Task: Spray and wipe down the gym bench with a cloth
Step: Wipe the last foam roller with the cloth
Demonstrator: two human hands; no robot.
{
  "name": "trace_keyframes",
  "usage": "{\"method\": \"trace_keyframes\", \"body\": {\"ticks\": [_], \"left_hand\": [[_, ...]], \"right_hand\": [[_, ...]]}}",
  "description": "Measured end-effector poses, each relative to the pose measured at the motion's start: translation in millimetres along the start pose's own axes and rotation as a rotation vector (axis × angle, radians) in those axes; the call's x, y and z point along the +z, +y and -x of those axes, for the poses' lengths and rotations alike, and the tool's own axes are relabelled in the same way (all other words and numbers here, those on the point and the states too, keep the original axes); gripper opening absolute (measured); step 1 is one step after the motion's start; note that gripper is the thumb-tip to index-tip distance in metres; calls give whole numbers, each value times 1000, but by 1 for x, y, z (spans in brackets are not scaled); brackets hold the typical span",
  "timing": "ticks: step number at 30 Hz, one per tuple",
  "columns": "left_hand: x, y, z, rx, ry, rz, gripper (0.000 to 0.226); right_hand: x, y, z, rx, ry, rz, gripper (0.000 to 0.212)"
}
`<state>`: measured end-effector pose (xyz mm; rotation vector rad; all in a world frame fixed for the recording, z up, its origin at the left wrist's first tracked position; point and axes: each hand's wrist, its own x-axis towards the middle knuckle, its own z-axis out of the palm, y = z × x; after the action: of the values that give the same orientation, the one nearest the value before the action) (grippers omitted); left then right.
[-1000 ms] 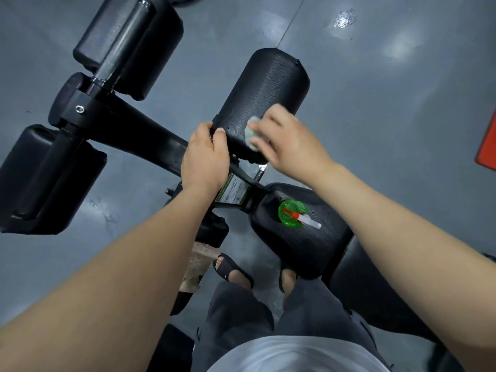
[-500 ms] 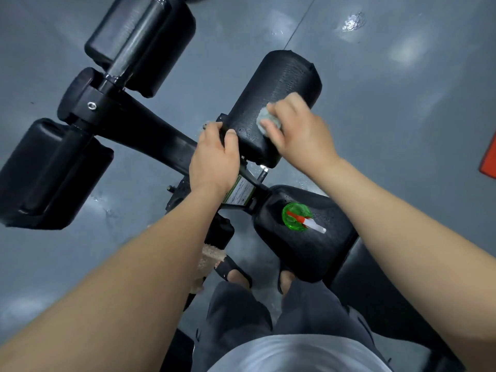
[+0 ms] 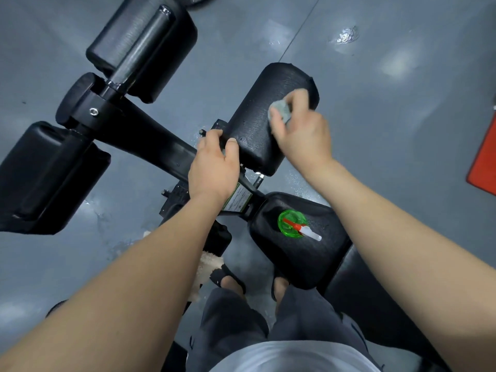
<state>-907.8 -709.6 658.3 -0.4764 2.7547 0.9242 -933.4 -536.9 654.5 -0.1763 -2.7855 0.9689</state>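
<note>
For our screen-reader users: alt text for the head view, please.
A person's right hand presses a grey cloth on a black bench pad while the left hand grips the pad's near end. A green spray bottle stands on the seat pad.

Cloth [image 3: 280, 112]: mostly buried under right hand [image 3: 303, 135] fingers; only a grey wad shows.
Label [image 3: 239, 200]: half covered by left hand [image 3: 212, 170] and wrist; print too small to read.
Bottle [image 3: 292, 224]: top view only, body hidden.
Red mat [image 3: 483, 162]: cut by right edge.
Floor rag [image 3: 209, 264]: partly behind left forearm.
Bench [image 3: 316, 264] seat: runs off under right forearm.
</note>
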Motion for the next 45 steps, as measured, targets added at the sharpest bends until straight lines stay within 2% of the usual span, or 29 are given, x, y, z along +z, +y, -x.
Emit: {"method": "trace_keyframes", "body": {"ticks": [4,6,8,12,14,19,24,26,30,36,45], "left_hand": [[-1,-1,1,14,-9,2,42],[-2,-1,2,26,-13,-7,40],[-2,-1,2,32,-8,-13,37],[-3,0,4,40,2,-14,34],[-3,0,4,40,5,-10,35],[-1,0,1,17,-17,-19,50],[-2,3,2,-3,-45,-41,55],[-3,3,3,3,-35,-29,52],[-2,0,3,15,-28,-6,47],[-1,-2,2,30,-29,-22,45],[-1,-1,2,42,16,-5,38]], "right_hand": [[3,-5,25,-198,-147,26,38],[0,1,19,-258,-156,64,34],[-3,9,3,-190,-120,68,30],[-10,20,-34,61,-8,81,33],[-9,22,-40,82,11,64,32],[-5,18,-9,-45,-69,-24,25],[-2,20,13,-299,-186,87,26],[-1,25,-3,-263,-156,127,27],[-2,34,-42,-67,-57,127,31],[-5,33,-78,73,-29,22,33],[0,43,-55,100,7,-92,30]]}}
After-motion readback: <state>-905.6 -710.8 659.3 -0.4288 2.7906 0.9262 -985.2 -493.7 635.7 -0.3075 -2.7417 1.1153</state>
